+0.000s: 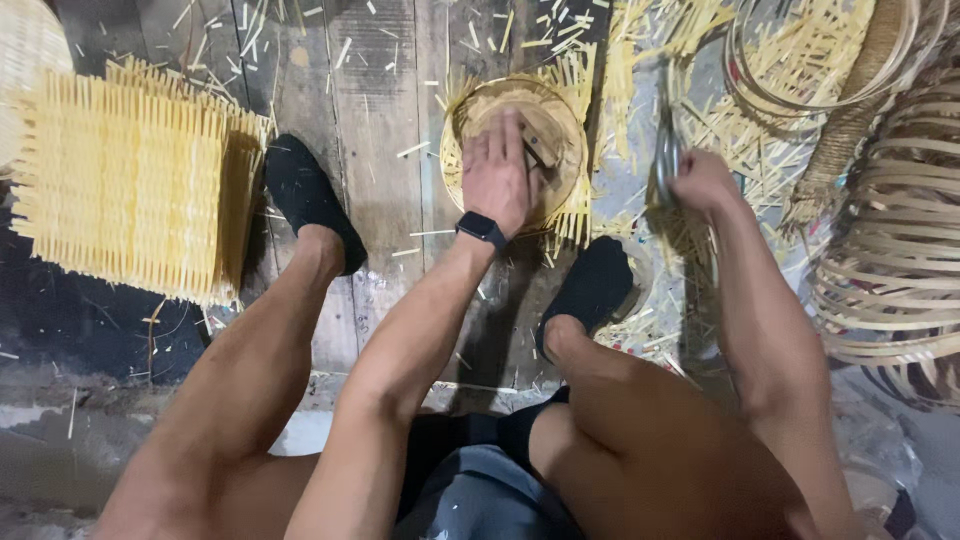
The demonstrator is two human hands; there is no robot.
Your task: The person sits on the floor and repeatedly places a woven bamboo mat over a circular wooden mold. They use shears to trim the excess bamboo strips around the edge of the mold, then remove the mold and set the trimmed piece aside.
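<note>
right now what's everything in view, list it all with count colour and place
round woven piece: one, tan, centre floor under left hand
metal tool: one, grey, in right hand
woven mat stack: one, pale yellow, left
bamboo strip coils: several, tan, right
bamboo hoops: a few, tan, top right
offcut slivers: many, pale, scattered on plank floor
shoes: two, black
watch: one, black, left wrist
left hand: pressing the round piece
right hand: gripping the tool

The left hand (497, 172) reaches toward twelve o'clock, palm down, fingers spread and pressed flat, its forearm straight with a dark watch at the wrist. The right hand (700, 182) sits at about two o'clock, curled into a closed fist, arm extended, elbow slightly bent.
</note>
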